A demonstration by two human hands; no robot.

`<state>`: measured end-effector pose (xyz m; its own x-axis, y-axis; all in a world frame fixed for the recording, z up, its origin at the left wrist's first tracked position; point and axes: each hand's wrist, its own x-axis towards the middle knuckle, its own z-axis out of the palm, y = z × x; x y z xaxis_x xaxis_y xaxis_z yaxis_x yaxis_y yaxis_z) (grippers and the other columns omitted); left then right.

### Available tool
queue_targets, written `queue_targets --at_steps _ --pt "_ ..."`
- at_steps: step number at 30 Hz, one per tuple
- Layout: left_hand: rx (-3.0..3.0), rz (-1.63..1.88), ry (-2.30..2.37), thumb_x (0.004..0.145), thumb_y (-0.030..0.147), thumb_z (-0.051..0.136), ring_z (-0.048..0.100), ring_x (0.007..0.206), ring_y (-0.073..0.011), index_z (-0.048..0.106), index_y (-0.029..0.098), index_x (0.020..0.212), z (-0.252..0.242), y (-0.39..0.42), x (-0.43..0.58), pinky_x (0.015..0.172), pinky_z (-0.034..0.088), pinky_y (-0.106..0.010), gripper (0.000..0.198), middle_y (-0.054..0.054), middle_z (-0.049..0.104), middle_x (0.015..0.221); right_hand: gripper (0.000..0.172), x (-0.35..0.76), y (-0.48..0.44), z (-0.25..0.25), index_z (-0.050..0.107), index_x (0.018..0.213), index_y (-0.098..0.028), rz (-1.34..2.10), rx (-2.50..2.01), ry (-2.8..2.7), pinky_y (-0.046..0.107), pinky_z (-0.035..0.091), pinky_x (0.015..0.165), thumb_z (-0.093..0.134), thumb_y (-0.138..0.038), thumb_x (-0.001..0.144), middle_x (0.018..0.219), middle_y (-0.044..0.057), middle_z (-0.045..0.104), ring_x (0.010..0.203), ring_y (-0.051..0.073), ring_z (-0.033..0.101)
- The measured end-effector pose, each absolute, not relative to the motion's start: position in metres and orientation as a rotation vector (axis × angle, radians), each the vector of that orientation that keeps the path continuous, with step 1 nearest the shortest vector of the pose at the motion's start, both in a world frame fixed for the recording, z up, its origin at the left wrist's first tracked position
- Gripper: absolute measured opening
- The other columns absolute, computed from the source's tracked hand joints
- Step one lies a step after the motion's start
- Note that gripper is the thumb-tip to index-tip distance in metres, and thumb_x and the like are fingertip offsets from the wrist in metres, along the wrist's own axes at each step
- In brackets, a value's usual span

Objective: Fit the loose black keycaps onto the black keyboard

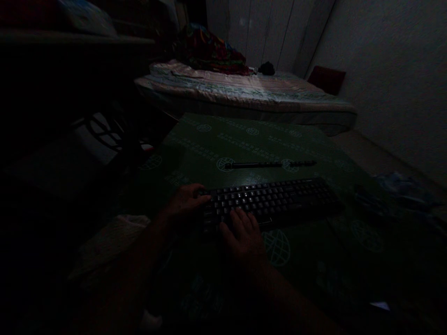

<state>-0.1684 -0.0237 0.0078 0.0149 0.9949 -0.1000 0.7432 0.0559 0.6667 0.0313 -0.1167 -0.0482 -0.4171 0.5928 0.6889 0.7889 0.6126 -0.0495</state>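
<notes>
A black keyboard [293, 197] lies at a slight slant on a green printed table top [195, 144]. At its left end, my left hand [186, 200] has closed on the corner, with the thumb over the edge keys and the other fingers partly hidden. My right hand [246, 237] rests on the lower left part of the keyboard, its fingers a little apart on the keys. Behind the keyboard lies a long, thin black stick-like thing [270, 164], whose kind is hard to make out in the dim light.
Past the table stands a bed [244, 88] with a bundled colourful blanket [213, 51]. A pale cloth [115, 232] lies left of my left arm. Dark items, perhaps cloth [405, 188], are at the right. A black wheel-like frame [104, 132] stands at the left.
</notes>
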Motion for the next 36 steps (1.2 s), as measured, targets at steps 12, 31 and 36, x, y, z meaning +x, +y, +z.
queue_targets --at_steps 12,31,36 --pt "1.695 0.58 1.766 0.061 0.054 0.057 0.063 0.076 -0.0222 0.064 0.018 0.098 0.0077 -0.0245 -0.1671 0.063 0.049 -0.028 0.053 -0.002 0.067 0.082 0.025 0.0315 -0.1173 -0.0475 0.061 0.106 -0.017 -0.389 -1.081 -2.139 0.046 0.033 0.099 0.047 -0.023 0.087 0.118 0.016 0.058 0.124 0.028 0.04" --pt "1.784 0.551 1.763 0.063 0.054 0.056 0.062 0.078 -0.0227 0.066 0.018 0.095 0.0125 -0.0273 -0.1658 0.065 0.048 -0.03 0.049 -0.003 0.067 0.084 0.025 0.0328 -0.118 -0.0471 0.061 0.107 -0.015 -0.377 -1.054 -2.157 0.046 0.03 0.1 0.049 -0.022 0.086 0.119 0.018 0.057 0.124 0.029 0.039" --pt "1.765 0.533 1.769 0.064 0.054 0.055 0.062 0.077 -0.0223 0.065 0.018 0.099 0.0132 -0.0271 -0.1643 0.064 0.047 -0.029 0.051 -0.003 0.066 0.082 0.025 0.0333 -0.119 -0.0477 0.061 0.106 -0.015 -0.35 -1.07 -2.155 0.047 0.03 0.1 0.049 -0.024 0.086 0.119 0.018 0.057 0.124 0.03 0.039"
